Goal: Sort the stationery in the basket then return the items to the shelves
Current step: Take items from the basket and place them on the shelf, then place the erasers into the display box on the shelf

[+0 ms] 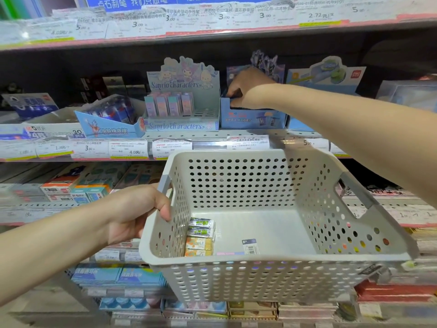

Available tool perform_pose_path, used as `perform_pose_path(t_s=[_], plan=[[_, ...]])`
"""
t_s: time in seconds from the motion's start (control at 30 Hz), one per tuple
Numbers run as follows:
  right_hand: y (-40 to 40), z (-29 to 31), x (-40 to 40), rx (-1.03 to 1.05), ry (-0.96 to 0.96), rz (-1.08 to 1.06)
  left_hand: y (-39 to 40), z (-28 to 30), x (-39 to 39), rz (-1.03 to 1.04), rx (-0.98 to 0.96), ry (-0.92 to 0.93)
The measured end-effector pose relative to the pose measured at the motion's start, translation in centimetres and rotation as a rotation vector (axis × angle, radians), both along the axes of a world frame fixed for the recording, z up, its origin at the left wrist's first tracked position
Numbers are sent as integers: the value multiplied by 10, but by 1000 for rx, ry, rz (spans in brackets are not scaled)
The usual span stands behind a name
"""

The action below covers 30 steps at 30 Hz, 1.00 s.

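My left hand (139, 209) grips the left rim of a grey perforated basket (272, 278) held in front of the shelves. Inside, against the left wall, lie two green-labelled erasers (201, 227) and two yellow-orange ones (198, 246). A small blue-and-white barcode pack (250, 246) and a flat pink-purple item (230, 253) lie near the front. My right hand (246, 87) reaches over the basket into a blue display box (253, 118) on the middle shelf, fingers curled down at a dark item; whether it holds that item is hidden.
A Sanrio display box (182, 102) with pastel packs stands left of the blue box, and another blue carton (106, 119) further left. Price labels line the shelf edge (132, 147). Lower shelves hold boxed stationery (78, 185) under and beside the basket.
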State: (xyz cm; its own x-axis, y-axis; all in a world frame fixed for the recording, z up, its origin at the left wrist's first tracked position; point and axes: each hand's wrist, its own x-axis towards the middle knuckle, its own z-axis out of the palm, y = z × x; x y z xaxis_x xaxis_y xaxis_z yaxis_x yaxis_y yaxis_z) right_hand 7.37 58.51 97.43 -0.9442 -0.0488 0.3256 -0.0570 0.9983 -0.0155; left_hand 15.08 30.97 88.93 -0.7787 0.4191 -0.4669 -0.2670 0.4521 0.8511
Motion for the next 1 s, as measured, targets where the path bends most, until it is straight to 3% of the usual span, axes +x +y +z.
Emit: perform_pose_path(t_s=[0.37, 0.53, 0.63, 0.73, 0.83, 1.0], plan=[[-6, -1, 9, 78, -31, -90, -8, -6, -2, 21, 17, 27], [0, -5, 14, 13, -24, -77, -12, -9, -2, 14, 6, 38], [-3, -14, 33, -152, 242, 52, -10, -8, 0, 18, -2, 41], [-20, -27, 64, -243, 504, 331, -10, -9, 2, 33, -18, 39], [-43, -45, 93, -250, 330, 476, -9, -10, 5, 37, -41, 41], [-69, -101, 115, -40, -438, 425, -5, -13, 13, 58, -33, 29]])
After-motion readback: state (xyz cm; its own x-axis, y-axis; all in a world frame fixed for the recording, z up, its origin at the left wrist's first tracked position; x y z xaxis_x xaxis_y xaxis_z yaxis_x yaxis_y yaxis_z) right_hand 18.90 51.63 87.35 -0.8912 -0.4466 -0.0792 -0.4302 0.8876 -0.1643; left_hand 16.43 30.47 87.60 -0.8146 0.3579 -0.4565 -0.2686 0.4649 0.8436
